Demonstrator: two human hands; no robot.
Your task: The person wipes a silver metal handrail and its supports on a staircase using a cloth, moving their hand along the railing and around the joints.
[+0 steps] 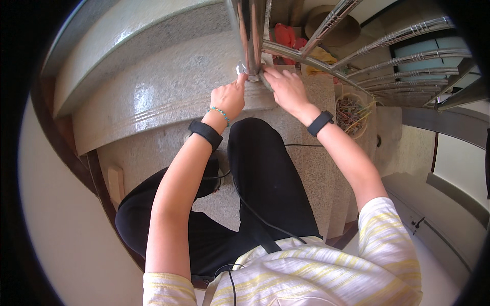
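A polished metal railing post rises from a granite stair tread, with a round metal base collar at its foot. My left hand is at the left of the post's foot, its index finger or thumb touching the collar's edge; the other fingers are curled, and whether they hold anything is hidden. On the post's right side, my right hand presses a greyish cloth or pad against the base, fingers stretched over it. Both wrists wear black bands, and a beaded bracelet circles the left one.
Metal railing bars run off to the upper right. Beyond them lie red and yellow bags or cloths and a round basket of thin coloured pieces. Higher steps rise at the upper left. A thin black cable crosses near my knee.
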